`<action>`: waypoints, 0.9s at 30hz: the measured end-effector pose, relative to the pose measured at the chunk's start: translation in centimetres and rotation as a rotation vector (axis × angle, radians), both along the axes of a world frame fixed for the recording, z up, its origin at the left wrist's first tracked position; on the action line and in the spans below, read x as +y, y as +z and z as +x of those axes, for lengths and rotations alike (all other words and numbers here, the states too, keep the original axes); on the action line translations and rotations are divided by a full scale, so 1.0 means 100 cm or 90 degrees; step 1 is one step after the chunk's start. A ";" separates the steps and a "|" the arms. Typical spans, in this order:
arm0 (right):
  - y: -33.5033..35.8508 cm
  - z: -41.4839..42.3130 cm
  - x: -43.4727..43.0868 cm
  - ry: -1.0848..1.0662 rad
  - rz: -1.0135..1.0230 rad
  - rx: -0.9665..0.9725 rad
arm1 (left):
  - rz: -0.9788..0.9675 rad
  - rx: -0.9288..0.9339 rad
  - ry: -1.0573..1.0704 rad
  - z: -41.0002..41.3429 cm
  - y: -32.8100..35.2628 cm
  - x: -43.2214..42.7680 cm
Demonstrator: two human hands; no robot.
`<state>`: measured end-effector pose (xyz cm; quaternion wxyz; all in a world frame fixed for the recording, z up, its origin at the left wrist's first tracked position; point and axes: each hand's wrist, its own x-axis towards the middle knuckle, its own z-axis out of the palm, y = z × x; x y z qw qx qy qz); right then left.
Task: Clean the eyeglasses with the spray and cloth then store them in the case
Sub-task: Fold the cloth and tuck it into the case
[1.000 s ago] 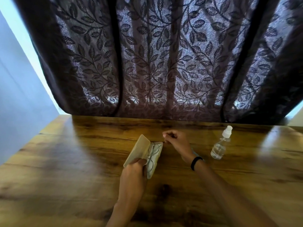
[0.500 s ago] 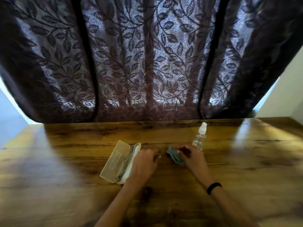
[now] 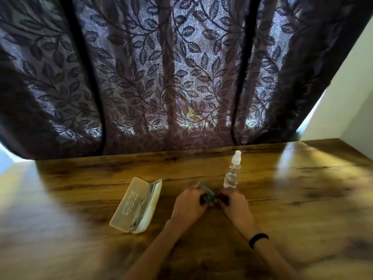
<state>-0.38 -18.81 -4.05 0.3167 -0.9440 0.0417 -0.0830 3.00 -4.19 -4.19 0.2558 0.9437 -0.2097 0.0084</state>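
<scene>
An open pale plastic case (image 3: 129, 205) lies on the wooden table (image 3: 80, 188), with the eyeglasses (image 3: 148, 201) resting inside its lower half. To its right, my left hand (image 3: 188, 203) and my right hand (image 3: 235, 205) are close together, both holding a small teal cloth (image 3: 207, 194) between them. The cloth is folded or bunched; part of it is hidden by my fingers. A clear spray bottle (image 3: 232, 172) with a white cap stands upright just beyond my right hand.
A dark leaf-patterned curtain (image 3: 171, 77) hangs along the table's far edge. A pale wall (image 3: 347, 98) rises at the right. I wear a black band (image 3: 258, 239) on my right wrist.
My left hand left the case and came to the cloth. My right hand, which picked up the teal cloth, now shares it with the left. The view shifted right.
</scene>
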 end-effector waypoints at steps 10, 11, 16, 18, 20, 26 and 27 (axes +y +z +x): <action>0.005 0.007 0.006 -0.022 0.119 -0.009 | -0.036 -0.015 0.050 0.002 -0.001 0.004; 0.009 0.007 0.006 -0.020 0.170 -0.016 | -0.055 -0.016 0.054 0.003 0.001 0.007; 0.033 0.007 0.008 0.033 0.435 0.015 | -0.169 -0.034 0.028 0.002 0.015 0.018; 0.041 0.008 0.011 0.059 0.511 0.021 | -0.217 -0.030 -0.044 0.000 0.020 0.019; 0.049 0.009 0.014 0.083 0.550 0.022 | -0.252 -0.028 -0.093 0.000 0.022 0.018; 0.062 0.015 0.013 0.138 0.454 0.017 | -0.360 -0.006 -0.041 0.002 0.028 0.021; 0.062 0.017 0.012 0.137 0.383 -0.003 | -0.378 0.006 -0.028 0.003 0.029 0.023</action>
